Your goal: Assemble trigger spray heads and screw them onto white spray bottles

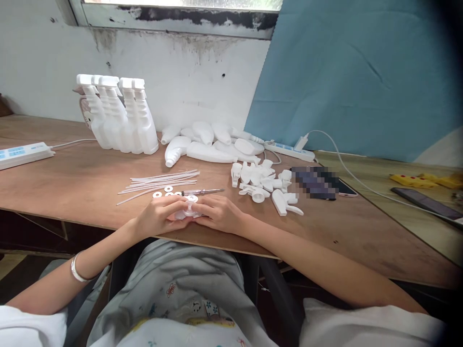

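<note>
Across the middle of our view runs a brown wooden table (90,168), with a blue cloth (347,72) hanging against the wall (181,67) behind its right side. Near the back, left of centre, a close group of white spray bottles (139,123) stands upright. Right of them, more white bottles (210,152) lie in a low heap, necks pointing several ways. Nearer to us and further right is a loose pile of white trigger heads (255,176). A white power strip (23,155) lies at the far left, and a second power strip (289,151) behind the pile. At the table's near edge our two bare hands come together: our left hand (161,214), with a silver bangle (75,271) on that arm, and our right hand (220,212) close their fingertips on one small whitish part (189,208), which sits between them, half hidden by our fingers, so we cannot tell its full shape. Beyond our left hand lies a rough bundle of thin white tubes (162,182). Just beyond our fingers lies a small screwdriver (190,193), its shaft pointing right. Smallest of all, flat white rings (165,188) lie beside its handle, and one more ring (196,198) shows at the top of the held part.
</note>
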Motion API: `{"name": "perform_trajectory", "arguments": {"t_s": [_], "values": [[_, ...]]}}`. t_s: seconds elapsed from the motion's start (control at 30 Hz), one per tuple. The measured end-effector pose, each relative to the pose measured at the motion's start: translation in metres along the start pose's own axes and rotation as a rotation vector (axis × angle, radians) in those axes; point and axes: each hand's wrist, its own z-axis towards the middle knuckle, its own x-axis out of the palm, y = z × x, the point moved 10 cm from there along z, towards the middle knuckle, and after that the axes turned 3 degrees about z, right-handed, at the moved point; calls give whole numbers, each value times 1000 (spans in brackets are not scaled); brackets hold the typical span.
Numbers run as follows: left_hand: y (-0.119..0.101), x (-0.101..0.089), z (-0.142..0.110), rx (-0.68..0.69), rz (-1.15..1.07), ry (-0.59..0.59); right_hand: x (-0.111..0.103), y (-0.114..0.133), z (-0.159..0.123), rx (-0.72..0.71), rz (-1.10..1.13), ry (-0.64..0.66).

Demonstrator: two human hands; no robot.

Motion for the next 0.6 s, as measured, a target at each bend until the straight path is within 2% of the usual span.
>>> {"name": "perform_trajectory", "arguments": {"t_s": [0.2,0.33,0.4,0.5,0.53,0.6], "values": [[-4,3,-2,24,29,5,-2,4,0,-46,-25,-19],[4,6,-2,-26,-53,58,-3,3,-1,-44,-7,-15],[23,-3,-2,-150,-59,77,-3,2,-1,-19,-7,-7],[70,-31,-12,-476,96,113,-1,-3,-1,38,1,17],[85,-39,-19,-565,167,175,-1,-4,-1,50,5,24],[108,-46,-37,-693,274,374,-1,-5,-1,62,8,29]]}}
